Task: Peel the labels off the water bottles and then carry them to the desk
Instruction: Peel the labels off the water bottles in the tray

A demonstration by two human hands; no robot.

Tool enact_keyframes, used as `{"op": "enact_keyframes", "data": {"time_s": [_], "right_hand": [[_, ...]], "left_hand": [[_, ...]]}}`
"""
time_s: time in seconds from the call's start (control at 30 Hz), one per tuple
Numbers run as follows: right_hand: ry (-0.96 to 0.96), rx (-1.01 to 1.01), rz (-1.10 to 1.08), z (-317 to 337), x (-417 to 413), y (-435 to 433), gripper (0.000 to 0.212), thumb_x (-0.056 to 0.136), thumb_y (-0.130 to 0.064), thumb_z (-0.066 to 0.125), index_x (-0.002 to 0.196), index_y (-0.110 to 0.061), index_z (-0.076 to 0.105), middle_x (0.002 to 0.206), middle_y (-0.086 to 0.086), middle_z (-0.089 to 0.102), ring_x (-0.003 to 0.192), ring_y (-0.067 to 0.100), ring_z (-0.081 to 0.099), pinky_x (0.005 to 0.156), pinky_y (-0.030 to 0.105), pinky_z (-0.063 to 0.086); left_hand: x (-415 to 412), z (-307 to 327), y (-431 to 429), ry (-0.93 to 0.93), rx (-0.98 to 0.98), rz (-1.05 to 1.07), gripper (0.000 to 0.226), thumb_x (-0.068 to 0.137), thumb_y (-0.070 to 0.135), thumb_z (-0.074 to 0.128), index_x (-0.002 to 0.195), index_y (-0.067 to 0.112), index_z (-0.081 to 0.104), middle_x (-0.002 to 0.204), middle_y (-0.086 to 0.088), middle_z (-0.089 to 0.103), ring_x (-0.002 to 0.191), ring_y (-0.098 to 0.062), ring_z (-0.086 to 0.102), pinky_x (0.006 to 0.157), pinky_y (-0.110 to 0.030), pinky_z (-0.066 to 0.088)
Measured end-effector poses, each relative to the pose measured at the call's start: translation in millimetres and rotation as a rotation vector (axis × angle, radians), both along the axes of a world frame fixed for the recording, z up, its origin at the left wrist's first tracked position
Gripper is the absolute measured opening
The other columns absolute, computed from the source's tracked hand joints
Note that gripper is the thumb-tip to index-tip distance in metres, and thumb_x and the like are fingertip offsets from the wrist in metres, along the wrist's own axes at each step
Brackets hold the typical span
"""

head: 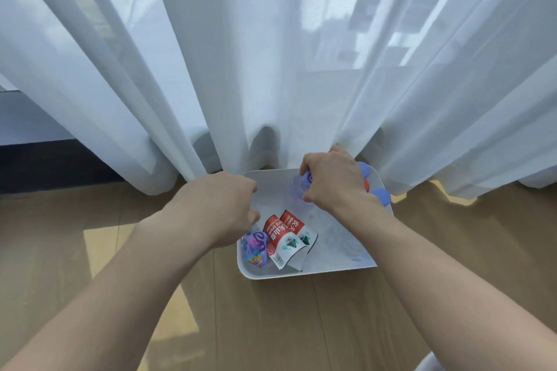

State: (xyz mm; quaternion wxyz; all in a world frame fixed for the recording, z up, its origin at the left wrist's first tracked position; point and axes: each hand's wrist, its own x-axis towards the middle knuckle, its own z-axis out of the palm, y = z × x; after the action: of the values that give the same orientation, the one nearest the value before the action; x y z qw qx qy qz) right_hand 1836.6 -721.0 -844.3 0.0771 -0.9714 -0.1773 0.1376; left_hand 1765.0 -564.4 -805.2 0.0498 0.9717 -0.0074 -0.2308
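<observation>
Head view, right hand (334, 178) clamped on bottle (298, 190), left hand (223, 205) loosely curled, empty

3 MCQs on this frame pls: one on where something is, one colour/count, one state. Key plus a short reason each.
1. Where does the white bin stand?
A. on a desk
B. on the wooden floor by the sheer curtain
C. on a chair

2. What colours is the larger peeled label in the bin?
A. red and white
B. all black
C. yellow and brown

3. What is the right hand doing?
A. resting flat on the floor
B. pulling the curtain aside
C. closed on the top of a clear bottle

Key:
1 B: wooden floor surrounds the bin, and the curtain hangs just behind it.
2 A: red upper part, white lower part with small green marks.
3 C: its grip wraps the bottle's cap end over the bin; the left hand holds nothing visible.
</observation>
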Motion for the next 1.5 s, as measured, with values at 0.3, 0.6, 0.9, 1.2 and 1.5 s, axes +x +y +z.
{"op": "enact_keyframes", "data": {"time_s": [0.3,0.6,0.9,1.2,1.5], "right_hand": [[-0.007,-0.062,-0.082,-28.1,13.0,6.6,0.036,0.082,-0.008,0.057,0.116,-0.021,0.059,0.099,0.006,0.061,0.112,0.027,0.05,0.076,0.028,0.036],[0.168,0.098,-0.277,21.3,8.3,-61.4,0.056,0.071,-0.042,0.072,0.121,-0.024,0.056,0.121,0.001,0.062,0.107,0.021,0.058,0.084,0.032,0.047],[0.554,-0.167,-0.151,31.9,-39.4,-95.5,0.069,0.058,-0.058,0.076,0.107,-0.018,0.051,0.101,-0.001,0.064,0.091,0.018,0.06,0.078,0.033,0.051],[0.343,0.163,-0.232,-30.8,-65.9,-97.4,0.053,0.072,-0.039,0.067,0.119,-0.028,0.043,0.1,-0.003,0.06,0.092,0.022,0.057,0.066,0.03,0.043],[0.374,0.331,-0.325,-41.8,-68.5,-92.9,0.048,0.073,-0.037,0.066,0.116,-0.025,0.049,0.11,-0.003,0.063,0.101,0.022,0.059,0.079,0.03,0.046]], "left_hand": [[5.0,-1.7,5.1,-0.038,-0.092,0.027,0.041,0.093,0.038,0.044,0.13,0.022,0.049,0.118,0.0,0.064,0.107,-0.02,0.059,0.091,-0.032,0.049],[28.5,-20.2,-18.1,-0.073,-0.147,0.005,0.039,0.09,0.035,0.051,0.127,0.024,0.054,0.123,0.0,0.064,0.109,-0.023,0.059,0.093,-0.038,0.049],[53.4,-48.2,-65.7,-0.231,-0.249,-0.043,0.055,0.084,0.026,0.06,0.136,0.022,0.044,0.133,-0.001,0.055,0.127,-0.022,0.041,0.102,-0.033,0.035],[64.5,-69.3,-128.2,-0.205,-0.256,-0.08,0.038,0.08,0.025,0.063,0.115,0.016,0.053,0.109,-0.001,0.066,0.09,-0.025,0.048,0.076,-0.028,0.025],[65.5,-70.4,-115.7,-0.13,-0.211,-0.078,0.051,0.07,0.036,0.07,0.116,0.022,0.051,0.103,0.003,0.06,0.112,-0.02,0.053,0.118,-0.046,0.0]]}}
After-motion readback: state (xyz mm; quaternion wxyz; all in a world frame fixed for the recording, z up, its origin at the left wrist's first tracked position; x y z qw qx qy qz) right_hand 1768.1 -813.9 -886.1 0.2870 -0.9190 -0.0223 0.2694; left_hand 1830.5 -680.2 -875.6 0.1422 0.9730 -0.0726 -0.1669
